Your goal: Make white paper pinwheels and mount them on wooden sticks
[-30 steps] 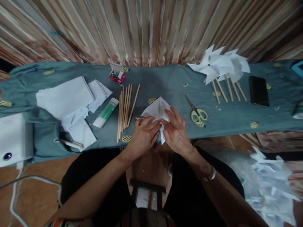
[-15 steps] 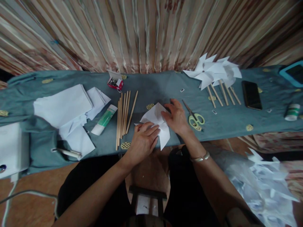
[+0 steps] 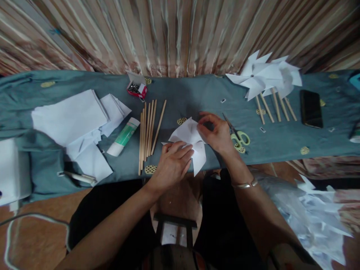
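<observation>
A white folded paper pinwheel (image 3: 189,139) lies at the near edge of the grey-blue cloth (image 3: 197,95). My left hand (image 3: 173,163) presses flat on its lower left part with fingers stretched across the centre. My right hand (image 3: 218,133) pinches a flap at the paper's upper right corner, thumb and forefinger curled together. A row of wooden sticks (image 3: 149,129) lies just left of the paper. Yellow-handled scissors (image 3: 237,135) lie right behind my right hand.
A glue stick (image 3: 123,137), stacked white sheets (image 3: 75,118) and a small red box of pins (image 3: 137,89) sit to the left. Finished pinwheels on sticks (image 3: 264,80) and a black phone (image 3: 311,108) are at the right. Paper scraps (image 3: 315,213) lie on the floor.
My right hand has moved off the paper's centre to its upper right and closed on a flap. The left hand stays pressed on the paper.
</observation>
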`<state>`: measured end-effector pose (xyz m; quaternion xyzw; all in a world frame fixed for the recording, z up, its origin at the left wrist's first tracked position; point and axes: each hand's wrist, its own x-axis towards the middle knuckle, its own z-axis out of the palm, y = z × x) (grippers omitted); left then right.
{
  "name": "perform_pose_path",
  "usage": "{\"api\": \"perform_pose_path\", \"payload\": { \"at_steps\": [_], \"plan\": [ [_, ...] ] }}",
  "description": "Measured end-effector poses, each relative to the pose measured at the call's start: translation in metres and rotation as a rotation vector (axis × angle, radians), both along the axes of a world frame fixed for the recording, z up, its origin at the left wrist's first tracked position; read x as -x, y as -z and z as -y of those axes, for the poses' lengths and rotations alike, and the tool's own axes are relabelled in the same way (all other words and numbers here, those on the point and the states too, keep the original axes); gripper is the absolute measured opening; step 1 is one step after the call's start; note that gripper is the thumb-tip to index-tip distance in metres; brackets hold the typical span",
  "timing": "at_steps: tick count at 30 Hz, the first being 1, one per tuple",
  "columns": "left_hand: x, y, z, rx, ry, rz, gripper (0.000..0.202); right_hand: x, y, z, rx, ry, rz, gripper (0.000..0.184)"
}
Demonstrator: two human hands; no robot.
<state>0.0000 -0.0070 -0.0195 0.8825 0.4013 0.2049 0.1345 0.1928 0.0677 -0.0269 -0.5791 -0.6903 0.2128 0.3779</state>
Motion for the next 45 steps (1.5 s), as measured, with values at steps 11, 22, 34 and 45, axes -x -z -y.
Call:
{"api": "perform_pose_path", "payload": {
  "at_steps": [11,22,34,45],
  "plan": [
    [-0.001,0.001,0.002,-0.003,-0.006,-0.018,0.029,-0.003,-0.018,0.044,-0.074,-0.153,0.291,0.020],
    [-0.002,0.002,0.003,-0.019,-0.007,-0.035,0.029,-0.003,-0.018,0.048,-0.017,-0.189,0.380,0.026],
    [-0.003,0.001,0.002,-0.019,-0.005,-0.046,0.027,-0.005,-0.020,0.046,-0.040,-0.240,0.412,0.023],
    [-0.003,0.004,0.004,-0.005,-0.005,-0.033,0.034,-0.008,-0.017,0.043,-0.052,-0.288,0.400,0.022]
  ]
}}
